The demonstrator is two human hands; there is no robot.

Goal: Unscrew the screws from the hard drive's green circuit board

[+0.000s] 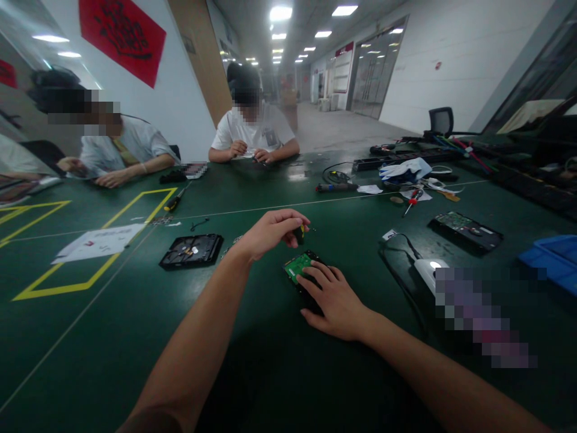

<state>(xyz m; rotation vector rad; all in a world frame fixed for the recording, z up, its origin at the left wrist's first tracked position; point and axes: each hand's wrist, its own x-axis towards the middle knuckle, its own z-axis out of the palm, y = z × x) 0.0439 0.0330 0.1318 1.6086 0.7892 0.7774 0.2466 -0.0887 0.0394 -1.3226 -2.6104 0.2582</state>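
A hard drive (296,266) lies on the green table with its green circuit board facing up. My right hand (336,300) covers its right part, fingers spread over the top and thumb along the near edge, holding it against the table. Just above the drive's far edge, my left hand (282,231) is closed around a screwdriver (300,234) with a black and yellow handle. The screwdriver's shaft is hard to make out. Left of my left hand, a black drive casing (192,251) rests on the table, with small metal bits beside it, partly behind my wrist.
A yellow-handled screwdriver (173,203) and paper (101,242) lie left. At right are another hard drive (466,230), a red screwdriver (413,201), a white power strip (430,267) with cable, gloves (406,170) and a blue bin (552,258). Two people (255,129) sit across the table.
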